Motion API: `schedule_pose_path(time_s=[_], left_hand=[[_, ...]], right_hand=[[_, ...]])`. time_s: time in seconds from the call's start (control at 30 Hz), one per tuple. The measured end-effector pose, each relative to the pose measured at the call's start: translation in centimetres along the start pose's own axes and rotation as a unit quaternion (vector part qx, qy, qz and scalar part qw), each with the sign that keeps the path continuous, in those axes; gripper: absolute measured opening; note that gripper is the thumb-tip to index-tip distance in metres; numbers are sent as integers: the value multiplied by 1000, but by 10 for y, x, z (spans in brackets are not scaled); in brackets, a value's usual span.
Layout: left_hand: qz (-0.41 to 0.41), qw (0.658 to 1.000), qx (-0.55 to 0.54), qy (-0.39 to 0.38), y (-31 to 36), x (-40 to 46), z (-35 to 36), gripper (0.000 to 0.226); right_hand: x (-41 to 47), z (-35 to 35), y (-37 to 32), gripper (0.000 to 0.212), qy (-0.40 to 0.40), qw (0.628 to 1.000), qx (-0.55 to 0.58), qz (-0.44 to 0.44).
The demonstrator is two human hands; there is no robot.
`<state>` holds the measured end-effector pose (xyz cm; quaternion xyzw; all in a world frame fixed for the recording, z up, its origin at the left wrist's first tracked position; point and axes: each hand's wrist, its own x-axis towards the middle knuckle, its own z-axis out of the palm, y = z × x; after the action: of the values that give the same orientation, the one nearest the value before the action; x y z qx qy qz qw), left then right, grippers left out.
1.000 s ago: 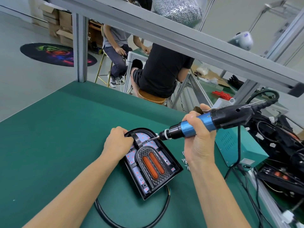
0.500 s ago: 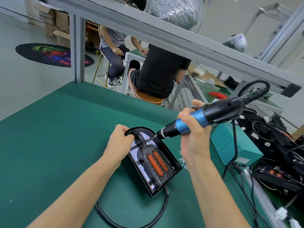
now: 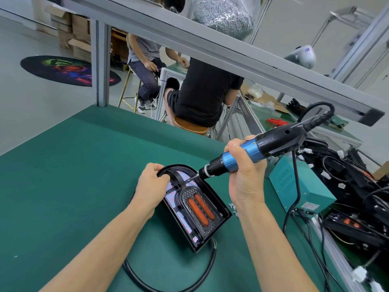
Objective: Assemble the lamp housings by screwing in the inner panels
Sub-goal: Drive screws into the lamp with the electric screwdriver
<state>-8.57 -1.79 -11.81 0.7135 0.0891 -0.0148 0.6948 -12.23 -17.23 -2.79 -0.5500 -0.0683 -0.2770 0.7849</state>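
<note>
On the green bench mat [image 3: 63,175], near the middle, lies the black arch-shaped lamp housing [image 3: 212,199] with its patterned inner panel [image 3: 195,207] bearing two orange strips; a black cable [image 3: 168,285] loops nearer. Left hand [image 3: 150,187] curls over the housing's far rounded edge. Right hand [image 3: 244,173] grips a blue-and-black electric screwdriver [image 3: 252,149], tip touching the panel. Farther right stand a teal metal box [image 3: 294,186] and tangled black wiring [image 3: 357,186].

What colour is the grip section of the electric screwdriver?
Blue on the electric screwdriver; head view.
</note>
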Motion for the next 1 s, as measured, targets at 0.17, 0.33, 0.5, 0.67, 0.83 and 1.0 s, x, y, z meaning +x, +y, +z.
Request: schedule_pose_path(time_s=[0.17,0.33,0.5,0.67,0.83,1.0], left_hand=[[-10,1000,-12,2,-2,2,0,18],[-20,1000,-21,5,-4,4,2,18],[-25,999,-22,10,-7,4,2,18],[-12,1000,-9,13,-12,5,1,19],[34,999,39,16,-17,6,-1,21],[75,991,100,56,-20,8,-2,22]], right_hand=[[0,1,2,29,-28,1000,3,7],[0,-2,2,39,-90,996,-25,9],[0,-3,3,37,-100,994,-28,13],[-4,-7,8,44,-9,1000,13,15],[-8,-24,-1,40,119,991,62,-8],[-25,-47,-23,38,165,981,95,-38]])
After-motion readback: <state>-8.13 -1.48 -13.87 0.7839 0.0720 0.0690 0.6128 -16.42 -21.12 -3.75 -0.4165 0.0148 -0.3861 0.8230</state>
